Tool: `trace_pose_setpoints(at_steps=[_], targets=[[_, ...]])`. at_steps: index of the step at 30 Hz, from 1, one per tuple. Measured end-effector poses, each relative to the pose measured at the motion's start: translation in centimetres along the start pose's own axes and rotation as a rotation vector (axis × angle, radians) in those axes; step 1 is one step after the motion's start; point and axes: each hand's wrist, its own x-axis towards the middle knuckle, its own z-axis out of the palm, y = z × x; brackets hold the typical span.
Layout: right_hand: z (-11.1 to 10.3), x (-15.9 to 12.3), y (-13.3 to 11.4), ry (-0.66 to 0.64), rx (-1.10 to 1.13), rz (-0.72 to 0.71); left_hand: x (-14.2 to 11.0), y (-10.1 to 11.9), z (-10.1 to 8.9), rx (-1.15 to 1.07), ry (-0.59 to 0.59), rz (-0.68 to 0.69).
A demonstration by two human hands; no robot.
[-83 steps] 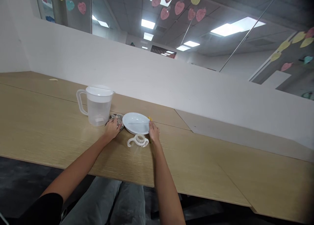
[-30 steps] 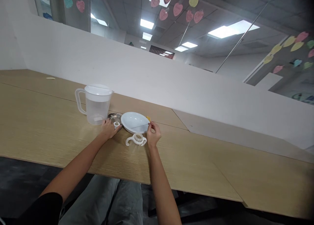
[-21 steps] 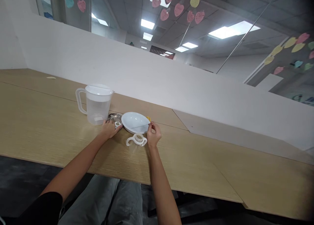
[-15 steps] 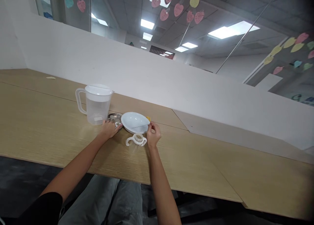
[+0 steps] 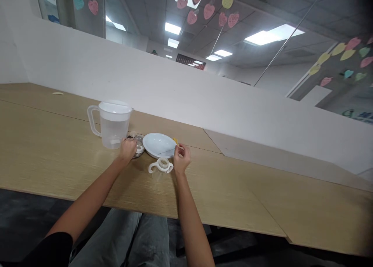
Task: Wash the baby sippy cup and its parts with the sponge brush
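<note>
My left hand [image 5: 127,149] is at the left side of a round metal tray [image 5: 139,155], its fingers curled together; whatever they grip is hidden. Small clear and white parts [image 5: 139,148] lie in the tray. To its right stands a white bowl [image 5: 155,142]. My right hand [image 5: 182,158] is at the bowl's right edge, thumb and fingers pinched on a thin dark stick [image 5: 166,151] that slants over the bowl. In front of the bowl is a clear bottle [image 5: 159,175] with a white two-handled collar [image 5: 161,166].
A lidded clear pitcher [image 5: 114,129] stands just left of the tray. Something small and yellow [image 5: 175,140] shows behind the bowl's right edge. A flat pale piece [image 5: 58,93] lies at the far left of the wooden table [image 5: 227,197]. A white wall [image 5: 175,94] runs behind.
My left hand has drawn back leftward from over the tray to its left rim, and its fingers have curled in. My right hand stays at the bowl with the stick.
</note>
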Motion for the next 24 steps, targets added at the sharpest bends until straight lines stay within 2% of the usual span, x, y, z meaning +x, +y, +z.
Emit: trace_pose_setpoints(at_steps=[5,9,12,17,24], targets=[[0.1,0.0,0.3,-0.006,0.04,0.079,0.1,0.1,-0.3,-0.269,0.251,0.024],[0.2,-0.1,0.6,-0.037,0.061,0.131,0.3,0.9,-0.5,-0.52,0.395,-0.056],[0.2,-0.1,0.6,-0.052,0.058,0.14,0.4,1.4,-0.6,-0.646,0.418,-0.108],[0.5,-0.2,0.7,-0.038,0.107,0.205,0.0,2.7,-0.9,-0.719,0.424,-0.073],[0.9,-0.4,0.8,-0.013,0.204,0.256,-0.9,4.8,-0.5,-0.811,0.309,-0.025]])
